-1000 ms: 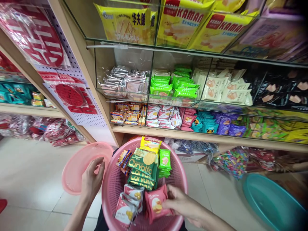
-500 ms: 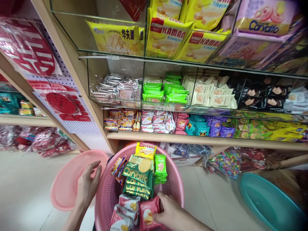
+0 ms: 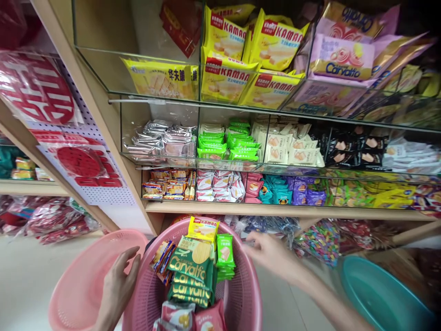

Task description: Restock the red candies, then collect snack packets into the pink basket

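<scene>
My left hand hangs at the left rim of the pink basket, fingers apart and holding nothing. Past the basket's right rim is my right hand, slightly blurred, with no packet visible in its loosely bent fingers. Inside the basket lie green Carvalfo packets, a yellow Kaman packet and bright green packets. Orange-and-blue packets lean along the left side. Toward the front are grey-and-pink packets and a pink packet, partly cut off by the frame.
Glass-fronted shelves full of wrapped snacks rise ahead. Another pink basket sits on the floor at left, a teal basin at right. Bagged goods lie under the bottom shelf. Red decorations hang on the left panel.
My right hand has let go of the pink packet in the basket and moved up and right, outside the rim. My left hand stays by the left rim. The view has tilted up slightly.
</scene>
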A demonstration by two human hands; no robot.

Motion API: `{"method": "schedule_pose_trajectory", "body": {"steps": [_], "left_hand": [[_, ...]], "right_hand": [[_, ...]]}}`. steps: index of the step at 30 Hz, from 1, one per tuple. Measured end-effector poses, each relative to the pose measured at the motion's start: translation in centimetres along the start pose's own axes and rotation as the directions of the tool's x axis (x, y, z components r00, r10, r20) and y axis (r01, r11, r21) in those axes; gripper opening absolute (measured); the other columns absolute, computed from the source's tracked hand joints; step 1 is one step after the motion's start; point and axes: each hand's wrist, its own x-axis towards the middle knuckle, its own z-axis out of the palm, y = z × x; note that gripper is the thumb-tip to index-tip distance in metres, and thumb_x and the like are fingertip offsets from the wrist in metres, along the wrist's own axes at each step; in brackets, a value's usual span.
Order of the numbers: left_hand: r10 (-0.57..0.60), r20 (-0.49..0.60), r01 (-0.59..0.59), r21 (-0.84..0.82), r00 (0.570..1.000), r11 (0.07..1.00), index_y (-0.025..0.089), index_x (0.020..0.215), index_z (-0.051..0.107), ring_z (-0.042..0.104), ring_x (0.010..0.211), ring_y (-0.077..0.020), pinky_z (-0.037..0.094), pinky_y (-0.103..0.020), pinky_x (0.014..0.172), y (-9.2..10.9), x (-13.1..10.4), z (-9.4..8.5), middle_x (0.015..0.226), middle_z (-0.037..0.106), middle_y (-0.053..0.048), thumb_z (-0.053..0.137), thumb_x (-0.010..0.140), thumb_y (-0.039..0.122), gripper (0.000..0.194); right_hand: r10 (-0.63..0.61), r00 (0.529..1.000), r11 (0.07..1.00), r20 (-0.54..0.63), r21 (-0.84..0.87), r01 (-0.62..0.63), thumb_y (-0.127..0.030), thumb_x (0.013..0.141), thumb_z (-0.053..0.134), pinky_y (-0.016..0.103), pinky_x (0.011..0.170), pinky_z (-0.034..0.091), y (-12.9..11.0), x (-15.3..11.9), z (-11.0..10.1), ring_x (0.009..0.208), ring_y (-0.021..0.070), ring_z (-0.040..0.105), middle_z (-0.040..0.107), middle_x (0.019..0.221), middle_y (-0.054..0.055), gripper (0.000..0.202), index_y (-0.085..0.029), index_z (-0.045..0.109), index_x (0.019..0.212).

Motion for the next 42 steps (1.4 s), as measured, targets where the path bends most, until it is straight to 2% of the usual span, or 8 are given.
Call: {"method": "schedule_pose_trajectory", "body": {"steps": [2,4,7,10,17,29,37,42], "left_hand": [[-0.007,-0.004,0.007,0.004,1.000,1.000,0.022,0.089,0.064,0.070,0.079,-0.0244,0.054,-0.028,0.058,0.3,-0.1,0.0,0.094,0.073,-0.007,0.046,0.072,0.049,0.036],[-0.019,0.005,0.019,0.006,1.000,1.000,0.023,0.089,0.063,0.070,0.077,-0.0247,0.055,-0.029,0.058,0.4,-0.2,0.1,0.094,0.073,-0.007,0.046,0.071,0.048,0.035],[-0.033,0.014,0.033,0.006,0.999,0.999,0.024,0.088,0.063,0.070,0.073,-0.0250,0.055,-0.030,0.057,0.3,-0.3,0.3,0.089,0.074,-0.006,0.047,0.071,0.047,0.032],[-0.028,0.005,0.028,-0.008,1.000,1.000,0.026,0.086,0.064,0.070,0.070,-0.0247,0.056,-0.030,0.057,-0.1,-0.3,0.4,0.083,0.074,-0.005,0.049,0.071,0.047,0.030],[-0.105,0.048,0.105,0.010,0.993,0.994,0.024,0.090,0.063,0.070,0.073,-0.0266,0.057,-0.036,0.069,-0.3,-0.3,0.3,0.094,0.073,-0.007,0.046,0.068,0.053,0.040],[-0.071,0.029,0.071,0.008,0.997,0.997,0.025,0.092,0.063,0.070,0.081,-0.0260,0.056,-0.033,0.070,-0.7,-0.1,0.3,0.096,0.073,-0.006,0.046,0.069,0.052,0.039],[-0.078,0.012,0.078,0.000,0.997,0.997,0.025,0.090,0.064,0.071,0.079,-0.0262,0.057,-0.033,0.068,-1.2,-0.2,0.2,0.097,0.074,-0.007,0.047,0.068,0.051,0.038],[-0.097,0.028,0.097,0.010,0.995,0.995,0.022,0.092,0.063,0.070,0.084,-0.0265,0.057,-0.032,0.068,-1.3,-0.2,0.1,0.099,0.073,-0.009,0.045,0.069,0.052,0.042]], "right_hand": [[0.008,0.976,0.996,-0.216,-0.089,-0.027,-0.042,0.084,0.047,0.027,0.058,0.039,2.1,2.7,-2.8,0.065,0.0192,0.062,0.068,0.068,0.002,0.027,-0.021,0.062,0.091],[-0.091,0.908,0.973,-0.408,-0.233,-0.007,-0.033,0.086,0.044,0.028,0.064,0.043,4.4,5.5,-4.7,0.075,0.0199,0.063,0.068,0.082,0.005,0.025,-0.021,0.059,0.101],[-0.176,0.851,0.940,-0.494,-0.342,-0.004,-0.023,0.085,0.041,0.034,0.081,0.043,6.7,9.2,-5.8,0.098,0.0247,0.057,0.061,0.109,0.012,0.034,-0.018,0.052,0.117],[-0.248,0.838,0.901,-0.486,-0.434,0.015,-0.020,0.083,0.043,0.040,0.090,0.038,7.6,11.6,-5.6,0.110,0.0290,0.048,0.055,0.120,0.014,0.041,-0.018,0.047,0.124],[-0.322,0.836,0.815,-0.443,-0.580,0.007,-0.018,0.082,0.045,0.041,0.096,0.030,7.5,14.4,-4.5,0.113,0.0292,0.042,0.053,0.124,0.015,0.042,-0.013,0.047,0.124],[-0.262,0.837,0.786,-0.480,-0.610,-0.103,-0.022,0.081,0.052,0.042,0.090,0.031,7.0,15.7,-4.1,0.105,0.0311,0.045,0.053,0.120,0.019,0.040,-0.012,0.050,0.119],[-0.184,0.855,0.804,-0.486,-0.575,-0.154,-0.024,0.079,0.054,0.044,0.084,0.034,6.4,16.0,-4.5,0.103,0.0324,0.047,0.056,0.114,0.018,0.029,-0.018,0.058,0.107],[-0.134,0.859,0.835,-0.495,-0.523,-0.171,-0.025,0.079,0.055,0.042,0.081,0.035,6.6,16.2,-4.5,0.106,0.0317,0.049,0.056,0.120,0.017,0.028,-0.018,0.058,0.106]]}}
